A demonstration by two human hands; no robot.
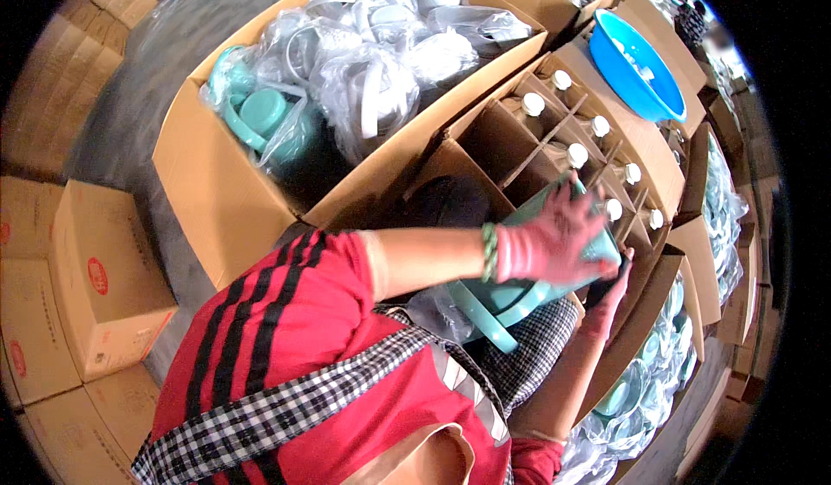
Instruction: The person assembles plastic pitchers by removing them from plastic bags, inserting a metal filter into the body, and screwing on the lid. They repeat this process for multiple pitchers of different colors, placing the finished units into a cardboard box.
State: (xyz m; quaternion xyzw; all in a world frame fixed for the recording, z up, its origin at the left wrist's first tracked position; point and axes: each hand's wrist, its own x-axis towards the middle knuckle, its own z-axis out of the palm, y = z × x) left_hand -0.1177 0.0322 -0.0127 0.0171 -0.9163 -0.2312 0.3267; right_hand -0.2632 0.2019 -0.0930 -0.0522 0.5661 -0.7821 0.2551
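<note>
A teal plastic jug body [506,293] with looped handles lies tilted across my lap. My left hand [558,238], in a pinkish-red glove, rests on its upper side with fingers spread and slightly blurred. Against its right end, my right hand [608,293] has its gloved fingers curled around the edge, partly hidden. Just beyond both hands stands a divided cardboard box [495,143] holding several white-topped bottle-like pieces [577,155] in its cells. Some clear plastic wrap [433,307] sits beside the jug's handle.
At the far left, a big open carton [195,160] holds bagged grey and teal jugs [368,95]. A blue basin [636,65] rests on the divided box's far-right flap. More bagged teal parts [636,390] fill a carton at right. Closed cartons [112,268] stack at left.
</note>
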